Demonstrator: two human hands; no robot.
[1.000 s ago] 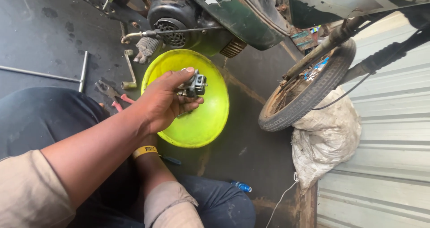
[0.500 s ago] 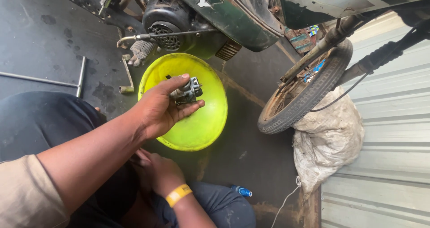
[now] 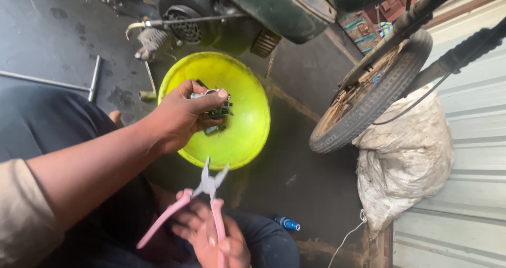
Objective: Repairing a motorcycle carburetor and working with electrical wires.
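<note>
Small metal part held over the yellow bowl, pliers coming up under it.

The part [image 3: 215,109] sits clamped in the left hand [image 3: 179,118], thumb over the top, just above the bowl [image 3: 247,136] on the floor. The right hand [image 3: 216,236] grips pink-handled pliers [image 3: 203,194], their jaws apart and pointing up at the part. If they slip off, I reckon the tips could nick the thumb, or the part drops into the bowl. Close behind stand the motorbike engine [image 3: 184,15] and kick lever [image 3: 150,39]; a wheel [image 3: 369,99] leans over a sack [image 3: 406,152], a T-wrench [image 3: 63,81] lies left, and a blue cap [image 3: 289,224] sits by the knee.
</note>
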